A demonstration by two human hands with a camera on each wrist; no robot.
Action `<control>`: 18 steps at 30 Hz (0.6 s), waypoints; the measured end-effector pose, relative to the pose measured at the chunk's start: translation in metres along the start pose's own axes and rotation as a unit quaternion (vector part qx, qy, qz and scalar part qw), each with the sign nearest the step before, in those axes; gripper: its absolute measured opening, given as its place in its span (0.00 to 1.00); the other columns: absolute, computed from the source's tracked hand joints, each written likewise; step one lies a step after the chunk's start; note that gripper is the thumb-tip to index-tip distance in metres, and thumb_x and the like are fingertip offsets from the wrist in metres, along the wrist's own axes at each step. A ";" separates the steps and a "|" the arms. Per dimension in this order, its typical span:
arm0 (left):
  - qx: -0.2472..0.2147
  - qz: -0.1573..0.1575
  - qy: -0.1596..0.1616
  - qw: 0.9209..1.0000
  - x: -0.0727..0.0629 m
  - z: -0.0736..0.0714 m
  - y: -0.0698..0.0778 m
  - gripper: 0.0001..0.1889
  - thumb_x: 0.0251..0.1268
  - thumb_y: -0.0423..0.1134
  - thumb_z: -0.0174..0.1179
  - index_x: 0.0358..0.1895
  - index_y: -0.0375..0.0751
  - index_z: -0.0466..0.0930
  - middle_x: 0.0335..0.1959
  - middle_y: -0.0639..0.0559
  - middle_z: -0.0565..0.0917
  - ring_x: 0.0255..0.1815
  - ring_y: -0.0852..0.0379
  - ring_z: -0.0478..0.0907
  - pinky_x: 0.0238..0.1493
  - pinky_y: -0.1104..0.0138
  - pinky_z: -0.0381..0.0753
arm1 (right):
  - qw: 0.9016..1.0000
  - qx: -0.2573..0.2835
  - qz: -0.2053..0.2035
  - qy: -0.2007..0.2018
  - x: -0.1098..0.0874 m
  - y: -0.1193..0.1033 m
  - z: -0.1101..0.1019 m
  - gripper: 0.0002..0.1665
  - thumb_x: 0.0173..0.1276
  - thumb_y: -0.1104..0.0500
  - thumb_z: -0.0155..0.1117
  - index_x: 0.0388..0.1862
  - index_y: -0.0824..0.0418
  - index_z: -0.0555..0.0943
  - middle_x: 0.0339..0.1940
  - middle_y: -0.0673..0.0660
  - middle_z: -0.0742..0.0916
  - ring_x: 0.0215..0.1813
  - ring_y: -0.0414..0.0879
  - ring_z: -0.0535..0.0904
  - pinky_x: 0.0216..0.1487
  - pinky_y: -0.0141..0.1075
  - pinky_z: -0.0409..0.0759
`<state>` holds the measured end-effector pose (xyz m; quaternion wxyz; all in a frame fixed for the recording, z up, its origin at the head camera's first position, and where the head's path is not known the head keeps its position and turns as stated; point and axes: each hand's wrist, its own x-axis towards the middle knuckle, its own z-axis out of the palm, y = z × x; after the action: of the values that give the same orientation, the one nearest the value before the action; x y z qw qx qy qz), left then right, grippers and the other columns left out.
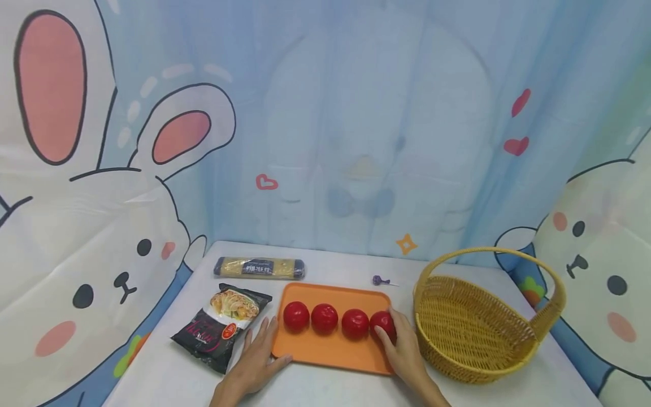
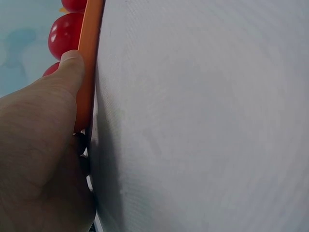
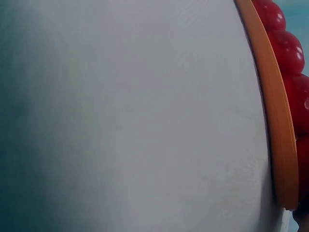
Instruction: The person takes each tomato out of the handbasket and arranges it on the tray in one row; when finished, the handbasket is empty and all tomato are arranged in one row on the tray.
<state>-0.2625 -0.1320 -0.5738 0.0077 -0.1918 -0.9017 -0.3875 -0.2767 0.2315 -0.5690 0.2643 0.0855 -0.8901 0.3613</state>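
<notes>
Four is avoided here: several glossy red round fruits [image 1: 324, 318] sit in a row on an orange tray [image 1: 330, 358]. At the tray's right end my right hand [image 1: 404, 345] grips the rightmost red fruit [image 1: 381, 322], thumb on its near left side and fingers on its right. My left hand [image 1: 256, 359] rests at the tray's near left corner. Its thumb [image 2: 72, 65] lies against the front rim, while the other fingers extend along the left side. In the right wrist view, the fruits [image 3: 286, 50] show above the tray's rim [image 3: 276, 106], and the right hand is mostly out of frame.
A black noodle packet [image 1: 221, 325] lies left of the tray, beside the left hand. Behind it is a pack of dry spaghetti [image 1: 259, 268]. A small purple-headed item [image 1: 380, 280] lies behind the tray. Right of it stands a woven basket [image 1: 465, 322] with a tall handle.
</notes>
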 end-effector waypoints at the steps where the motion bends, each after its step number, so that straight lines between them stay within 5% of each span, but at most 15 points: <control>1: -0.003 0.004 0.001 1.000 -0.001 0.000 0.000 0.51 0.73 0.58 0.68 0.83 0.23 0.55 0.84 0.26 0.58 0.86 0.24 0.47 0.82 0.27 0.35 | 1.000 -0.003 0.000 -0.003 0.000 0.000 0.000 0.35 0.74 0.64 0.73 0.74 0.76 0.73 0.64 0.73 0.83 0.66 0.69 0.81 0.67 0.67 0.80; 11: 0.012 0.005 -0.004 1.000 0.002 -0.001 -0.001 0.52 0.74 0.59 0.66 0.83 0.23 0.54 0.84 0.26 0.58 0.86 0.24 0.47 0.82 0.26 0.34 | 0.995 -0.019 0.071 -0.063 0.012 0.000 -0.007 0.40 0.74 0.57 0.76 0.76 0.76 0.72 0.67 0.75 0.83 0.70 0.71 0.79 0.71 0.65 0.78; 18: 0.015 -0.025 -0.030 0.999 0.005 -0.003 0.004 0.51 0.75 0.57 0.67 0.85 0.26 0.53 0.87 0.30 0.55 0.88 0.30 0.45 0.84 0.30 0.34 | 0.987 -0.024 0.114 -0.111 0.018 -0.003 -0.013 0.43 0.75 0.54 0.75 0.78 0.75 0.69 0.73 0.77 0.78 0.76 0.72 0.74 0.75 0.65 0.73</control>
<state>-0.2659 -0.1299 -0.5676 -0.0261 -0.1805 -0.9116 -0.3684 -0.2861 0.2390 -0.5498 0.1227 0.0167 -0.9264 0.3556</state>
